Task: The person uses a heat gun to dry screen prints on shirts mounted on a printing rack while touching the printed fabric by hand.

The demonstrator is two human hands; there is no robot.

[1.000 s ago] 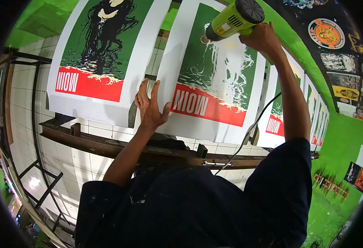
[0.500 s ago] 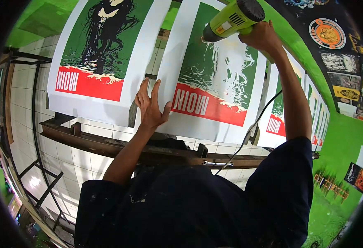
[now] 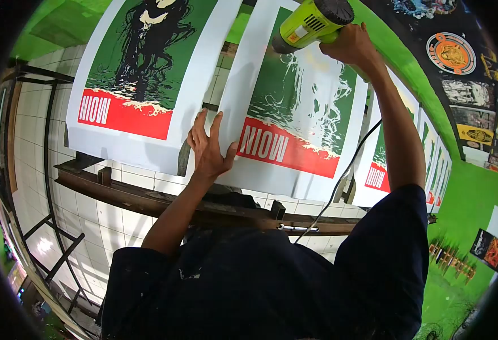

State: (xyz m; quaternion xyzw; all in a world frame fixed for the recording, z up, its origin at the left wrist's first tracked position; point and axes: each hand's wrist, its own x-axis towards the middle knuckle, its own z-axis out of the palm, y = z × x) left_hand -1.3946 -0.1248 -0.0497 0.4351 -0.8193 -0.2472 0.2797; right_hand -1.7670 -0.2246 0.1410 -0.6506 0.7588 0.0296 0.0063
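heat gun, one, green and black, top center of frame, gripped in my right hand, fingers closed round its handle. my left hand, center, half open, holds no tool, at the left edge of one print. one full print upper left. one cable. one metal rail below.

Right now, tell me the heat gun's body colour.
Lime green heat gun, clearest in the head view.

Heat gun is lime green with black ends, and the middle print's green, white and red (cream splashes too).
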